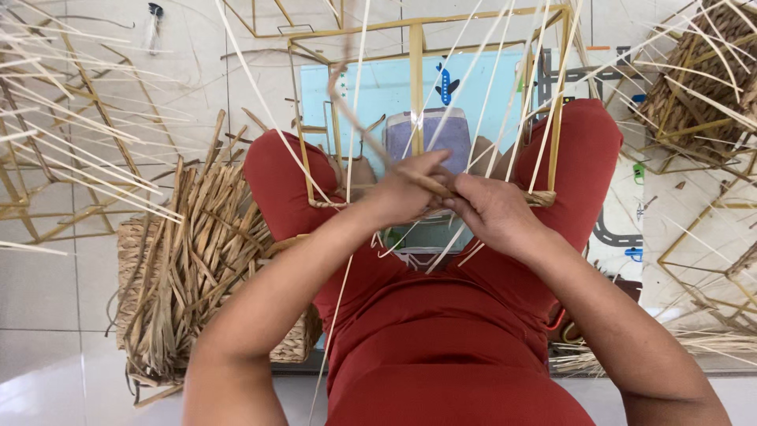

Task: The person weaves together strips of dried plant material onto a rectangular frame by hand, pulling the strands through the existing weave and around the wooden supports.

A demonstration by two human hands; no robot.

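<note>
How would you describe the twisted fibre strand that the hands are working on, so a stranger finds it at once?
Start at the yellow metal frame standing between the person's red-clad knees. At its lower bar, the left hand and right hand meet. The twisted tan fibre strand rises from between them, thicker and darker than the thin pale straight reeds around it, and it curves.

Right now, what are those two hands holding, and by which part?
Both the left hand and right hand pinch a brown twisted fibre strand at its lower end, against the bottom rail of the yellow metal frame.
</note>
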